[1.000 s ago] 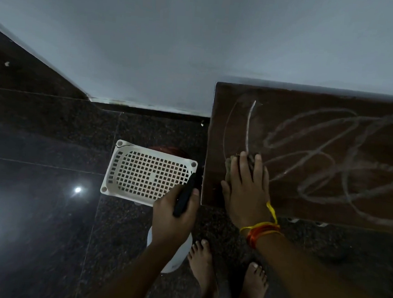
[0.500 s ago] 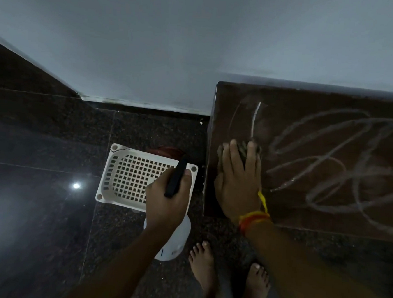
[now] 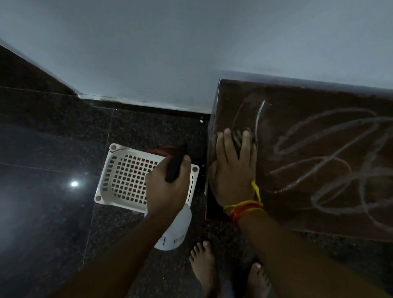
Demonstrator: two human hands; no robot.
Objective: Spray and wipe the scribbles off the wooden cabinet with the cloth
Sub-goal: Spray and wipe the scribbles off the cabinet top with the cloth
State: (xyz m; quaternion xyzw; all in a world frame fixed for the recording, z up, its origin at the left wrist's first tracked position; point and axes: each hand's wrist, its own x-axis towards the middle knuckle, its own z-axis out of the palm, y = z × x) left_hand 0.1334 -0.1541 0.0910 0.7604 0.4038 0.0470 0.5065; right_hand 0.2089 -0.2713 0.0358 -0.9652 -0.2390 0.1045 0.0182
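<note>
The dark wooden cabinet [image 3: 311, 106] stands against the wall at right, its top covered in pale chalk scribbles [image 3: 344, 174]. My right hand [image 3: 232, 168] lies flat on the cabinet's left end, pressing a dark cloth [image 3: 237, 136] that shows between and beyond the fingers. Two thin chalk strokes run just beyond the cloth. My left hand [image 3: 166, 188] hangs over the floor left of the cabinet, gripping the black head of a white spray bottle [image 3: 175, 231] whose body points down under the wrist.
A white perforated plastic basket [image 3: 122, 180] sits on the dark granite floor [image 3: 33, 206] beside the cabinet, with something reddish behind it. My bare feet [image 3: 205, 264] stand close to the cabinet's front. A pale wall rises behind.
My right hand has slid the cloth away from me along the cabinet's left end. My left hand with the bottle has moved up over the basket.
</note>
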